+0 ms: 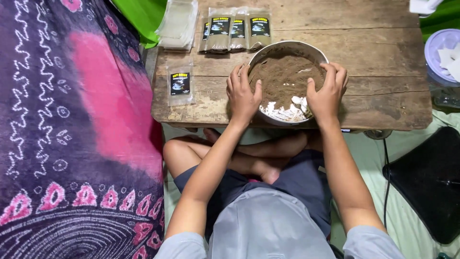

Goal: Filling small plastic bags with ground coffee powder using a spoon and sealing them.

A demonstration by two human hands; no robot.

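Observation:
A round white bowl [277, 50] full of brown powder [282, 79] stands on a low wooden table [383, 62]. My left hand [243, 93] grips the bowl's left rim, thumb inside. Across from it, my right hand [327, 91] grips the right rim, thumb inside too. Small white packets [287, 111] lie in the near part of the bowl, between my hands. One filled clear pouch with a black label [180, 85] lies alone on the table to the left. Three such pouches [235, 29] lie in a row behind the bowl.
A stack of empty clear pouches [178, 24] sits at the table's far left. A patterned purple and pink cloth [72, 134] hangs at left. At right are a pale lidded container [443, 52] and a black object [429, 177] on the floor. My crossed legs are under the table.

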